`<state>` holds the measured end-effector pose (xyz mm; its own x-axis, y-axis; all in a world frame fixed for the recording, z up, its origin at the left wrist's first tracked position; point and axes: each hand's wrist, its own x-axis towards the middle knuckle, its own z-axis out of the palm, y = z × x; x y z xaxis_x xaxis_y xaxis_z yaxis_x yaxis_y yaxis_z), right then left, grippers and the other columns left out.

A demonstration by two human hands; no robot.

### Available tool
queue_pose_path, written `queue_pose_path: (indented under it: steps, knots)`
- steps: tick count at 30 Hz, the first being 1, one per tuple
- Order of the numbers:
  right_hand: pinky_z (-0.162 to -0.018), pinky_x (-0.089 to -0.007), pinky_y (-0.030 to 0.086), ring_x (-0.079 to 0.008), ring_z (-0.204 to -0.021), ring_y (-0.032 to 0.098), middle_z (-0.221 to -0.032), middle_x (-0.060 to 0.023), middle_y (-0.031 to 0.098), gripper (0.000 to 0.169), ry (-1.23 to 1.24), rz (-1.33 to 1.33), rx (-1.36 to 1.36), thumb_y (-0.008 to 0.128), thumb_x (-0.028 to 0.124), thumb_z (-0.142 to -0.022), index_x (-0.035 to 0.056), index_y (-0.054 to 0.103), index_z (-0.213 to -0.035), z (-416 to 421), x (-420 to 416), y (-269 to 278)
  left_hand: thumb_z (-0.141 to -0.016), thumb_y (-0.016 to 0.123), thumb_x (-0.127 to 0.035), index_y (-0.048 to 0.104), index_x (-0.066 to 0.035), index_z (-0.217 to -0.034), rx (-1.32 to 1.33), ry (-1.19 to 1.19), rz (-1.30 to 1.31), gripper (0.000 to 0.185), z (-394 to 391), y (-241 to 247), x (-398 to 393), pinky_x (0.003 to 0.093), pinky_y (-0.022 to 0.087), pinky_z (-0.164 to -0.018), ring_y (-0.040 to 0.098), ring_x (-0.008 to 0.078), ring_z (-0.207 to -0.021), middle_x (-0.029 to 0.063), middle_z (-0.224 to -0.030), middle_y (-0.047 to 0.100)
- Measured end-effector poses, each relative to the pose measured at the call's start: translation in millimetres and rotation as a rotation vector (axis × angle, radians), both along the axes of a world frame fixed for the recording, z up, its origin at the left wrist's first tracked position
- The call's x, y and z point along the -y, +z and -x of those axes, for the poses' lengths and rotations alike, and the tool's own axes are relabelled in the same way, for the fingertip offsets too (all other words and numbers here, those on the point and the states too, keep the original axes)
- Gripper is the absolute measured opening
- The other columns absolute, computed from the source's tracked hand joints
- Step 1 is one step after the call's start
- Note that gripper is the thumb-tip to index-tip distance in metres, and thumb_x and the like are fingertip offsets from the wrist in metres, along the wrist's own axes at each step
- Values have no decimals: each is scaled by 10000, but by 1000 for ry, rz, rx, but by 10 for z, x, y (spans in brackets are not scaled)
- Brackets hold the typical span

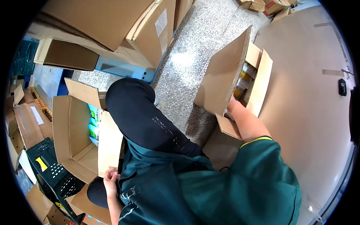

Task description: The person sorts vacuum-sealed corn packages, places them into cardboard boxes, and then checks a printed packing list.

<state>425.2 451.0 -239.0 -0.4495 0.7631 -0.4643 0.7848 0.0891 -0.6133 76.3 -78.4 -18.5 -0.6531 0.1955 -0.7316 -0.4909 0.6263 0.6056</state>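
Observation:
My right hand (232,103) reaches into an open cardboard box (219,76) on the right. A raised flap hides its fingers, so whether it holds anything cannot be seen. Clear-looking packages with yellow contents (244,78) show inside that box, near the hand. On the left, my left hand (110,179) has curled fingers at the lower corner of a cardboard flap (108,143). It touches or nearly touches the flap; a firm grip cannot be made out. This flap belongs to a second open box (81,126), which contains several blue, green and white printed packs (95,126).
Large cartons (152,36) sit on a blue platform (126,69) ahead. Dark green perforated crates (53,168) and a taped carton (29,123) crowd the left. A smooth beige panel (298,92) borders the right. Speckled floor (197,45) runs between; more cartons (277,7) lie beyond.

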Motion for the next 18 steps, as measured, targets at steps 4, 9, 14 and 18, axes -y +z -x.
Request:
queue_pose_path:
  steps: [4, 9, 14, 18]
  knots:
    - [-608, -333, 494, -199, -690, 537, -745, -99, 533, 62, -427, 73, -127, 457, -6, -822, 34, 503, -834, 7, -336, 1028, -864, 562, 5, 558, -34, -1067, 4, -7, -79, 207, 5, -48, 66, 207, 477, -660, 561, 88, -681, 11, -801, 581]
    - [-640, -250, 487, -106, -668, 534, -707, -19, 540, 286, -502, -376, -224, 691, -105, -642, 45, 487, -775, -164, -436, 2241, -873, 554, -6, 559, -52, -1076, 24, -3, -95, 209, 61, -82, 98, 195, 478, -640, 564, 77, -683, 1, -803, 580]
    - [-614, -233, 459, -79, -656, 522, -702, -4, 551, 302, -465, -615, -404, 712, -75, -639, 57, 472, -767, 215, -488, 3300, -884, 556, -60, 547, -67, -1095, 37, -35, -106, 212, 98, -94, 154, 183, 468, -626, 566, 69, -690, 5, -844, 606]
    - [-642, -221, 458, -80, -699, 548, -744, -14, 580, 338, -263, -607, -622, 677, -68, -694, 51, 481, -943, 704, -209, 4046, -890, 552, -70, 548, -52, -1088, -84, -71, -143, 199, 78, -68, 185, 195, 472, -639, 570, 75, -703, 16, -866, 616]
